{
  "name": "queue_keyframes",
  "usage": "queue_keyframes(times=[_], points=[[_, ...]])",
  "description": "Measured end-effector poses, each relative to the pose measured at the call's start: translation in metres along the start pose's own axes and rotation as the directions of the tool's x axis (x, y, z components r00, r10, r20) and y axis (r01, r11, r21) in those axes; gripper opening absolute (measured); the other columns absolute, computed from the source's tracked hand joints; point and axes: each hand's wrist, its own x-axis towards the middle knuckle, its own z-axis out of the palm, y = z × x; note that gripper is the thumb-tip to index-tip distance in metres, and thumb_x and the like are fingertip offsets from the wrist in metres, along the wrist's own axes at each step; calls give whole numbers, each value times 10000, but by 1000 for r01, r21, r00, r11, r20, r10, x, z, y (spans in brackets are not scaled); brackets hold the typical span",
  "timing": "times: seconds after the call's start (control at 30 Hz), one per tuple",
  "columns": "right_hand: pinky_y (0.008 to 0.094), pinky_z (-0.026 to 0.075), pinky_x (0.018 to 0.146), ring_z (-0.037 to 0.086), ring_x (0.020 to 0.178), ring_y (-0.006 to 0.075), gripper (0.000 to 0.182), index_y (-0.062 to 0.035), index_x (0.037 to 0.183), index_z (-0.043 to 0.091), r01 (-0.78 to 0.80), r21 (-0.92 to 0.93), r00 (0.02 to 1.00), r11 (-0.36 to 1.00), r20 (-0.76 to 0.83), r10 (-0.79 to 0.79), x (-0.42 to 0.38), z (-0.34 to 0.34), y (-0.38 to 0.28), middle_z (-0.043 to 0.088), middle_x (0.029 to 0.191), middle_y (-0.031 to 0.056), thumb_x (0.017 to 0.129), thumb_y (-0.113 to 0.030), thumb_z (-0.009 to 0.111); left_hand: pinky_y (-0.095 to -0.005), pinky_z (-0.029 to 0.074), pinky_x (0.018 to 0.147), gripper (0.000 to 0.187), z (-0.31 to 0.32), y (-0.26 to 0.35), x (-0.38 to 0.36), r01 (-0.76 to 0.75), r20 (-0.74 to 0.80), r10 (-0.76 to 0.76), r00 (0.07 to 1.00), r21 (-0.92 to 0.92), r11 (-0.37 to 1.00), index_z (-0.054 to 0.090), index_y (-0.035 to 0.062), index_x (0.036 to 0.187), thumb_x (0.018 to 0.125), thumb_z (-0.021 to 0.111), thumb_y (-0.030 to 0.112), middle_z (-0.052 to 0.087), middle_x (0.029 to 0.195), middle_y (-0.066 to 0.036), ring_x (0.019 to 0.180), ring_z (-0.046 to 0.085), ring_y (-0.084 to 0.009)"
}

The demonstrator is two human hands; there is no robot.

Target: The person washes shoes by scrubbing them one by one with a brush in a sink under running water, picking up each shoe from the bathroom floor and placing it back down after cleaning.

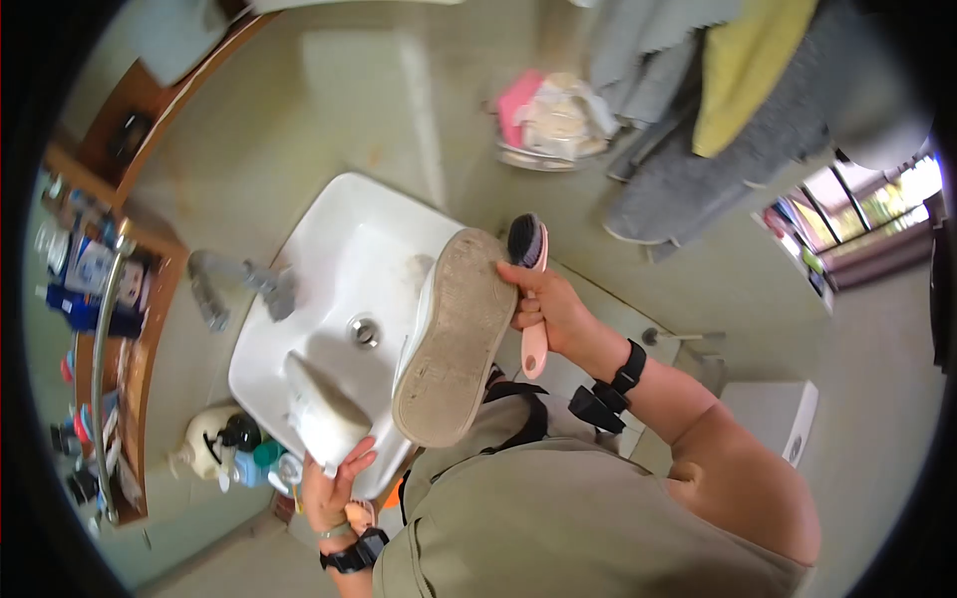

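My right hand grips a pink-handled brush with dark bristles, and its fingers also hold the edge of a shoe whose worn beige sole is turned up. This shoe is over the near right side of the white washbasin. At the lower left, my left hand holds the end of another white shoe, which leans inside the basin's near left corner. The metal drain shows between the two shoes.
A grey faucet stands at the basin's left edge. Bottles crowd beside the lower left rim. Wooden shelves with toiletries run along the left. Towels and a wire basket hang on the wall. A white tank is at right.
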Motion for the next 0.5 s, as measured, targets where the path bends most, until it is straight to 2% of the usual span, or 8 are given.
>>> queue_keyframes(times=[0.03,0.07,0.13,0.2,0.27,0.4,0.47,0.5], points=[[204,188,378,253,420,30,197,-100,737,503,64,55,998,996,4,-64,-2,-18,-1,400,597,-65,895,-131,617,-447,591,685,428,0,4,-3,-6,-78,14,997,98,995,430,-58,1271,904,546,130,596,1133,-251,931,641,-437],[204,188,378,253,420,30,197,-100,737,503,117,61,993,991,-40,-115,-13,-23,-5,400,597,-65,895,-131,617,-415,598,657,383,0,7,-5,-45,-112,64,992,166,985,468,-67,1220,879,551,86,618,1095,-230,886,664,-398],[184,200,363,264,397,18,207,-106,739,488,261,116,957,958,-159,-241,-31,-31,-7,424,584,-69,903,-148,607,-328,600,649,333,-4,16,-3,1,-137,44,990,313,950,542,-61,1140,834,583,63,646,1039,-181,844,684,-271],[182,204,365,265,394,19,211,-113,737,488,317,133,936,939,-206,-287,-44,-51,-10,427,579,-71,894,-158,621,-306,597,636,334,-15,12,7,-75,-151,124,981,299,951,548,-55,1132,822,590,61,649,1012,-157,834,678,-245],[180,205,367,270,396,17,204,-121,751,494,427,167,898,889,-195,-395,-57,-74,-6,424,576,-74,884,-172,640,-307,597,647,332,-27,9,12,-61,-151,115,982,324,944,550,-56,1123,818,594,65,648,999,-149,833,674,-236],[173,246,377,285,393,14,208,-157,770,480,502,234,859,833,-247,-448,-90,-104,-4,419,565,-77,880,-208,648,-308,596,681,317,-37,6,26,-25,-98,68,993,381,924,553,-67,1090,813,598,79,643,976,-146,830,668,-237],[182,295,401,310,401,15,199,-180,796,473,570,242,810,785,-329,-486,-111,-112,1,406,548,-90,878,-220,650,-319,593,701,342,-34,1,28,-10,-218,104,970,394,919,543,-87,1107,817,597,87,638,997,-162,852,660,-241],[182,318,403,360,426,25,204,-178,774,476,618,128,728,776,-466,-503,-122,-100,2,389,546,-88,882,-205,647,-324,596,706,344,-38,-4,29,-17,-169,114,979,492,871,530,-104,1121,826,573,69,630,1010,-159,881,647,-248]])
